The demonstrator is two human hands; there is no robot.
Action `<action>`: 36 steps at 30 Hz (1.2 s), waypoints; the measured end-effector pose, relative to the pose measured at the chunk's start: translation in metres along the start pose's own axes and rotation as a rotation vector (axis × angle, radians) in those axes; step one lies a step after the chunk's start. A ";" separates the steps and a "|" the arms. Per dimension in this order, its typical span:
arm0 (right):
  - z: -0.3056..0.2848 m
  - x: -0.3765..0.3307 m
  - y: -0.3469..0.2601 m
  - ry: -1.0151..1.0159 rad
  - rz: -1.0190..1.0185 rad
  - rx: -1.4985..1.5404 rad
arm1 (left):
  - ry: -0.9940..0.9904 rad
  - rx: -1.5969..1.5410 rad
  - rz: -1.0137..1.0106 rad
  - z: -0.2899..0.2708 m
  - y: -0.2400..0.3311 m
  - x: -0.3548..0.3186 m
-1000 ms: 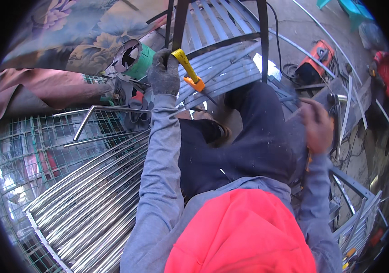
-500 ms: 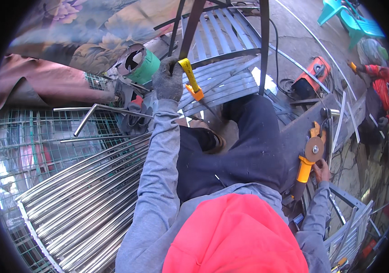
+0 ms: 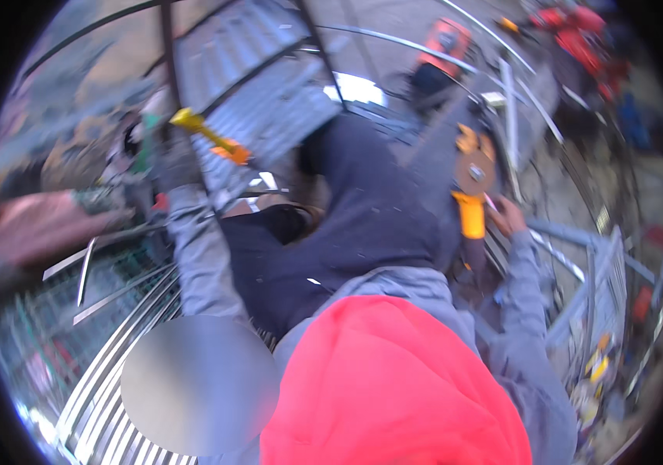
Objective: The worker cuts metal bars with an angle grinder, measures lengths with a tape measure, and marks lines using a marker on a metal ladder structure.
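My left hand (image 3: 179, 161), in a dark grey glove and smeared by motion, is raised beside an upright dark metal bar (image 3: 169, 62). Its fingers look closed on a yellow strip with an orange end, which looks like a tape measure (image 3: 211, 136); it slants out over grey metal slats (image 3: 258, 101). Bare, my right hand (image 3: 508, 217) is closed just right of a yellow angle grinder (image 3: 469, 215) with a brown disc. A thin pale stick (image 3: 490, 203) shows at its fingertips. The grinder lies on a dark surface by my right thigh.
Shiny metal tubes (image 3: 99, 403) lie at lower left, partly hidden by a blurred round patch. An orange machine (image 3: 442, 50) stands at the far right. Beyond it works a person in red (image 3: 580, 39). A grey metal frame (image 3: 591, 287) leans at my right.
The view has swung, so most of the scene sits further left and is blurred. My left hand still holds the yellow strip. A pale stick now shows at my right fingertips.
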State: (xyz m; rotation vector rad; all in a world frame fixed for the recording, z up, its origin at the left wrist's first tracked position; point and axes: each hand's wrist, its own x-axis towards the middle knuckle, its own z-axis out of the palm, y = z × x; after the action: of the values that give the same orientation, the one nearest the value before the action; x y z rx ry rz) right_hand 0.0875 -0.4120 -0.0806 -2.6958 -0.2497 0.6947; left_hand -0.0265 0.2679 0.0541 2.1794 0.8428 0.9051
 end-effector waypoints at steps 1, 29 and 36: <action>0.003 0.012 -0.022 -0.043 0.040 0.014 | 0.041 -0.082 0.121 -0.012 -0.034 0.013; -0.003 0.002 -0.036 0.207 0.111 0.249 | -0.083 -0.268 0.005 0.001 -0.067 0.024; -0.006 0.011 -0.039 0.067 0.208 0.168 | -0.086 -0.281 0.005 0.000 -0.072 0.026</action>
State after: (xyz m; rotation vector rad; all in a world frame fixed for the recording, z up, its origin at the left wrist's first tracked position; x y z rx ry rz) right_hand 0.0967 -0.3746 -0.0659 -2.5997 0.1041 0.6497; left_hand -0.0345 0.3304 0.0110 1.9619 0.6281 0.8696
